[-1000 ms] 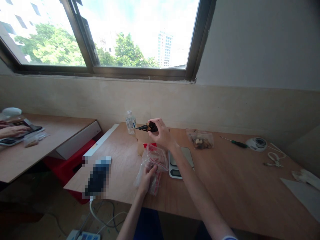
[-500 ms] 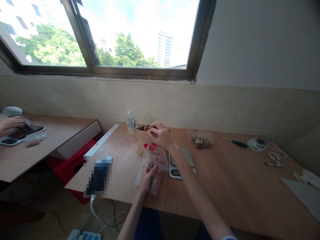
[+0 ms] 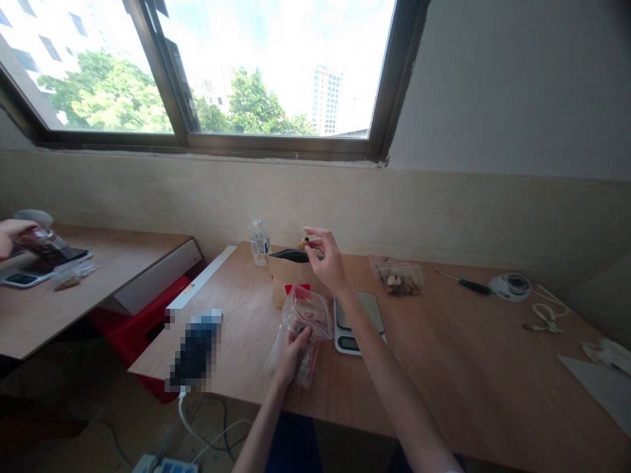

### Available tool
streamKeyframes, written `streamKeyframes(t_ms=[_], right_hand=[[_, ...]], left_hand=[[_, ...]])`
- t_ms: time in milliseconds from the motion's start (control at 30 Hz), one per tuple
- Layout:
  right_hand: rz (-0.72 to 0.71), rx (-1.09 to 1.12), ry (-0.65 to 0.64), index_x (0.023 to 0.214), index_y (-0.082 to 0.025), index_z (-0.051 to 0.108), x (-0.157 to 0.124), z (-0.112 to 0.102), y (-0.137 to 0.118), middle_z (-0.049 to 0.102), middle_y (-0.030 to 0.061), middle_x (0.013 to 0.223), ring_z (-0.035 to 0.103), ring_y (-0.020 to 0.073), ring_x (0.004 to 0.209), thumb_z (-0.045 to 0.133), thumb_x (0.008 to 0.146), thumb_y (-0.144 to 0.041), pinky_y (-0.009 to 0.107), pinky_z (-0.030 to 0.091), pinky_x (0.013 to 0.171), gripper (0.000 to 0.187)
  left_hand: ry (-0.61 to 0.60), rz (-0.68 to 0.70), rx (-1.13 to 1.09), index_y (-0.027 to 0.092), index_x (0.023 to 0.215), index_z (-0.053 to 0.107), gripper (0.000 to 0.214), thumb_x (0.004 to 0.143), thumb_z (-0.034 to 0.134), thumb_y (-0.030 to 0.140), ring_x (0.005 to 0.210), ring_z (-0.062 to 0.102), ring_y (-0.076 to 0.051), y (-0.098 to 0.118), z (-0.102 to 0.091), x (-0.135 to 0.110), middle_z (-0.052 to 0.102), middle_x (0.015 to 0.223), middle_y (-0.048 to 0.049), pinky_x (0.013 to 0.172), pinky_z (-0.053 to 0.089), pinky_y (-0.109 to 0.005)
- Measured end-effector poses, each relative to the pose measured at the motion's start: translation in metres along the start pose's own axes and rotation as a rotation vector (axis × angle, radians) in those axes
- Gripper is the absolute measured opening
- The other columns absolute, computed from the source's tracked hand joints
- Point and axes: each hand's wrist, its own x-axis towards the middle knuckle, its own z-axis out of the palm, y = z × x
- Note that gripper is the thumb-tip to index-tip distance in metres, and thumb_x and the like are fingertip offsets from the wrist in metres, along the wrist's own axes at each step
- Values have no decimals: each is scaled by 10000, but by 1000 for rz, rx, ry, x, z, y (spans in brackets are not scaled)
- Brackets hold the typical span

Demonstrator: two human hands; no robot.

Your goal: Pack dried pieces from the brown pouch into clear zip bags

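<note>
1. Since the frame half a second ago, the right hand (image 3: 328, 264) has risen from the mouth of the brown paper bag (image 3: 280, 284), and a small tan-and-dark piece (image 3: 302, 244) now shows at its fingertips. At the far left, another person's hand (image 3: 10, 235) has also shifted and holds up something dark and shiny.
2. The right hand's fingers are pinched on the piece, just above the paper bag's dark-lined opening.
3. The left hand (image 3: 292, 351) has its fingers clamped on an open clear zip bag (image 3: 314, 314), at 6 o'clock from the paper bag.
4. The paper bag stands upright on the wooden surface (image 3: 438, 355), a red patch on its front. Whether the clear bag touches it, I cannot tell.
5. From the paper bag, a white scale (image 3: 373, 314) sits at 4 o'clock, partly behind the right forearm, and a clear bottle (image 3: 259, 247) stands at 11 o'clock.
6. At 3 o'clock lies a zip bag of brown and pale pieces (image 3: 401, 285); farther along are a green-handled screwdriver (image 3: 474, 287) and a white dome-shaped device (image 3: 511, 288).
</note>
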Motion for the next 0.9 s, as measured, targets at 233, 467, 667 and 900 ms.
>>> streamKeyframes(t_ms=[233,467,667,900], right_hand=[[34,1,-56,1089,-234,556,-4,4,3,642,40,991,616,149,905,440,889,-265,292,500,819,233],[-29,-117,-61,1003,-224,605,-20,-2,-16,660,43,1013,582,173,999,421,867,-166,329,434,919,235],[245,-110,-128,750,-202,600,-64,-25,-21,629,6,753,597,156,734,446,812,-122,270,465,690,185],[573,-51,-438,925,-172,638,-116,-28,14,666,53,882,623,177,811,560,835,-300,301,483,738,176]], left_hand=[[-6,-3,27,170,954,662,314,714,671,372,985,607,-236,-2,-2,1,692,972,-66,906,414,-334],[0,-2,50,171,923,652,276,727,668,365,908,616,-209,-4,-2,1,688,930,-46,858,428,-314],[79,12,202,167,699,634,216,669,718,364,672,592,-164,-10,-7,4,642,668,3,677,443,-264],[8,20,250,138,741,675,250,716,670,386,650,600,-173,-6,-5,3,681,701,-38,654,461,-279]])
